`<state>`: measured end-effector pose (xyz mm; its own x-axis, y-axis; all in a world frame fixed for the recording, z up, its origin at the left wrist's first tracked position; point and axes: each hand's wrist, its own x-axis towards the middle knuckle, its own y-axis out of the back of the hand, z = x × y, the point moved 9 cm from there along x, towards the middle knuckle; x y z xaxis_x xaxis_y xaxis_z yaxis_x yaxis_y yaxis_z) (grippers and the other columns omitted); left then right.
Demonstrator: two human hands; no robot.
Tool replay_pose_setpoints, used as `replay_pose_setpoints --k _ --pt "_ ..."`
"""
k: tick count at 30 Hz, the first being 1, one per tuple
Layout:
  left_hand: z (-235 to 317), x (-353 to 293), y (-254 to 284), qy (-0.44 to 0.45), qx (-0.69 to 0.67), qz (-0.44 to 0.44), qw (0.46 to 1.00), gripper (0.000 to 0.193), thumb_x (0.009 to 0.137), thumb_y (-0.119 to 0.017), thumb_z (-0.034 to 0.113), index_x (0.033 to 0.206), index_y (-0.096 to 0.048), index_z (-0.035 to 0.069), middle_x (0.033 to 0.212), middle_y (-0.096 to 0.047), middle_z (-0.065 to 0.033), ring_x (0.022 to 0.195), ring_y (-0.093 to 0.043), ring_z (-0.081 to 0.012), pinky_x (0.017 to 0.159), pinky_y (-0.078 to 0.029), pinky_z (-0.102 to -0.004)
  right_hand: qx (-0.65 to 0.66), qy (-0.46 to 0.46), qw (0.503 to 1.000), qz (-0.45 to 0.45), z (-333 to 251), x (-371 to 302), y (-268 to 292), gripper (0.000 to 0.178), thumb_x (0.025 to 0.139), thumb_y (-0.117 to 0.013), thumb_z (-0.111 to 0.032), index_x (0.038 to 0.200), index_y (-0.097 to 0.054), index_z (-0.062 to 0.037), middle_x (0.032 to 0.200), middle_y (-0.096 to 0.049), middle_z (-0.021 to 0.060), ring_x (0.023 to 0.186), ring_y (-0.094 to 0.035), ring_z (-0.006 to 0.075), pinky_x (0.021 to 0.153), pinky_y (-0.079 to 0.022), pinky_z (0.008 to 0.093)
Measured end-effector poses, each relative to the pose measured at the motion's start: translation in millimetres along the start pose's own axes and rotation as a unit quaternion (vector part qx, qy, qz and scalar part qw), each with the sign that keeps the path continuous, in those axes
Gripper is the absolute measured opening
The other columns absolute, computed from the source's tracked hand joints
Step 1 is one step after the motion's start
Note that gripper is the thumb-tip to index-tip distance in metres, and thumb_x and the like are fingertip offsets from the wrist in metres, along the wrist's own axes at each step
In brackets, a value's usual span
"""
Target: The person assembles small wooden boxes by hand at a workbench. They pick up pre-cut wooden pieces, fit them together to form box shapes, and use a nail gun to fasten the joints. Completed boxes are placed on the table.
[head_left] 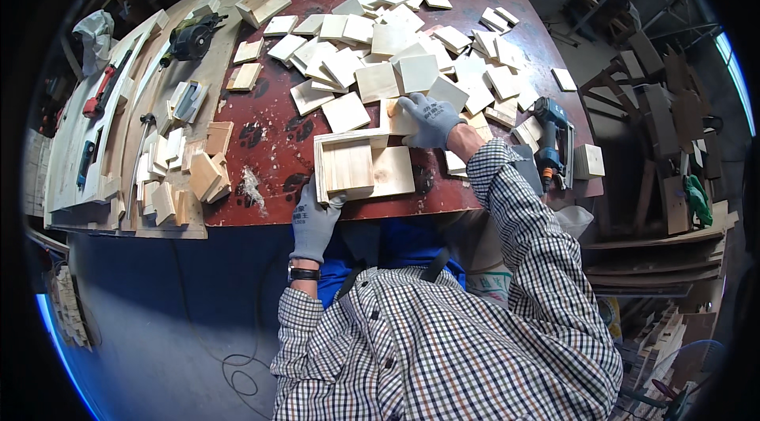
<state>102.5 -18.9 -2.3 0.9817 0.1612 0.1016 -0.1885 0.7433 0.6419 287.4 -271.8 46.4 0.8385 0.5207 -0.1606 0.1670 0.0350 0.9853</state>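
Observation:
A small open wooden box [348, 165] made of pale boards lies at the table's front edge. My left hand [315, 219], in a grey glove, is closed on its lower left corner, with the thumb on the near side. My right hand [431, 121], gloved too, is closed on a small wooden board [392, 115] just beyond the box's right part. That board's far side touches the pile; its right part is hidden under my fingers. A flat square board [393, 171] sits against the box's right side.
A heap of square wooden boards [396, 41] covers the table's middle. A blue nail gun [551, 140] lies at the right edge. On the left are wood blocks [207, 175], a hammer [146, 120], a red-handled tool [99, 96] and a dark power tool [192, 38].

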Motion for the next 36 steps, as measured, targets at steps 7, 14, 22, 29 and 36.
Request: replay_pose_setpoints --k 7,14,22,29,36 --pt "4.0 -0.1 0.7 0.005 0.002 0.007 1.000 0.062 0.096 -0.073 0.050 0.135 -0.059 0.003 0.126 -0.066 -0.0216 0.113 -0.067 -0.0421 0.092 -0.055 -0.0479 0.014 -0.041 0.997 -0.067 2.4 5.6 5.1 0.090 0.077 -0.082 -0.046 0.148 -0.043 -0.0054 0.142 -0.054 0.0233 0.124 -0.064 0.0407 0.102 -0.055 0.0457" --pt "5.4 -1.2 3.5 0.019 -0.001 0.009 1.000 0.061 0.096 -0.073 0.048 0.135 -0.059 0.003 0.127 -0.066 -0.0220 0.113 -0.067 -0.0427 0.092 -0.055 -0.0492 0.024 -0.020 0.998 -0.063 2.7 12.6 -2.0 0.090 0.075 -0.081 -0.045 0.144 -0.045 0.0004 0.142 -0.055 0.0265 0.120 -0.067 0.0414 0.100 -0.055 0.0453" --pt "3.6 0.8 0.5 0.011 0.003 0.002 1.000 0.067 0.095 -0.072 0.052 0.142 -0.056 0.006 0.131 -0.065 -0.0213 0.114 -0.067 -0.0424 0.092 -0.056 -0.0488 0.086 -0.062 0.994 0.002 9.0 2.7 11.8 0.093 0.077 -0.078 -0.053 0.144 -0.044 0.0008 0.137 -0.058 0.0282 0.118 -0.067 0.0419 0.100 -0.056 0.0452" --pt "2.2 0.4 -0.1 -0.013 0.047 0.017 0.999 0.071 0.094 -0.071 0.049 0.154 -0.046 0.021 0.134 -0.063 -0.0196 0.106 -0.070 -0.0428 0.083 -0.059 -0.0518 0.264 0.053 0.935 0.232 -27.9 -59.2 91.4 0.085 0.076 -0.086 -0.040 0.142 -0.049 -0.0016 0.124 -0.059 0.0220 0.100 -0.068 0.0321 0.084 -0.059 0.0449" --pt "-4.0 -0.6 -5.5 -0.002 0.065 0.004 0.998 0.080 0.095 -0.069 0.050 0.159 -0.040 0.011 0.135 -0.063 -0.0196 0.101 -0.072 -0.0403 0.079 -0.061 -0.0484 0.070 0.121 0.981 0.138 -133.7 -62.5 43.1 0.086 0.077 -0.086 -0.047 0.146 -0.050 -0.0100 0.135 -0.055 0.0246 0.104 -0.071 0.0411 0.083 -0.062 0.0475"
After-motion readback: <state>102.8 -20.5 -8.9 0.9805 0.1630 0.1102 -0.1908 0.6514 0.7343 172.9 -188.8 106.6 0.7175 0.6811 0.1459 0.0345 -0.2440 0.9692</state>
